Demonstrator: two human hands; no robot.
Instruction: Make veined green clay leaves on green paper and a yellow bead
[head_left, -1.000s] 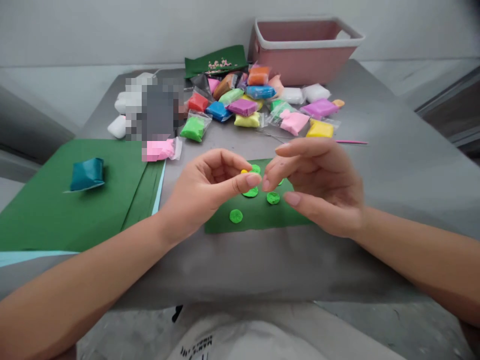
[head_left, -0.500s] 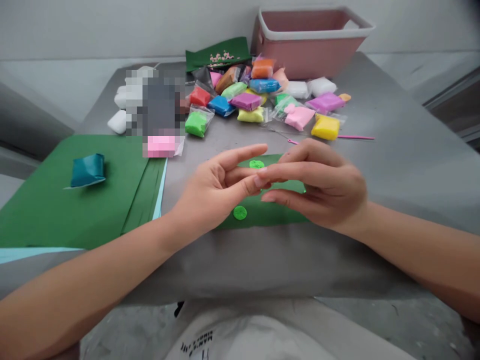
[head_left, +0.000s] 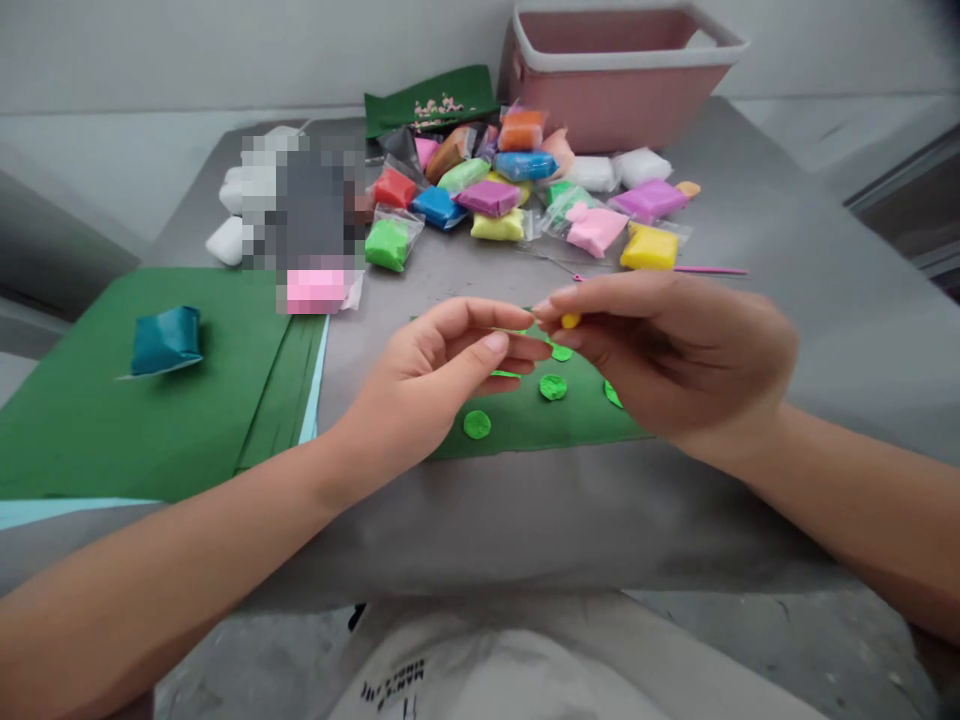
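Observation:
My right hand [head_left: 675, 350] hovers above a small dark green sheet [head_left: 525, 420], pinching a tiny yellow clay ball [head_left: 571, 320] between thumb and fingers. My left hand [head_left: 442, 370] is just left of it, fingers curled, thumb and forefinger nearly touching the right fingertips; nothing shows in it. Flat light green clay discs [head_left: 476, 424] lie on the small sheet, one more disc [head_left: 553, 386] under the hands. Part of the sheet is hidden by both hands.
Several bagged clay packs in many colours [head_left: 487, 197] lie behind the hands, before a pink tub [head_left: 622, 80]. A pink tool [head_left: 705, 270] lies at right. Large green sheets [head_left: 150, 400] with a teal clay pack [head_left: 166, 340] sit at left on the grey table [head_left: 787, 260].
The yellow ball has passed from my left fingertips to my right fingers. My right hand has shifted right and up a little, uncovering more green discs.

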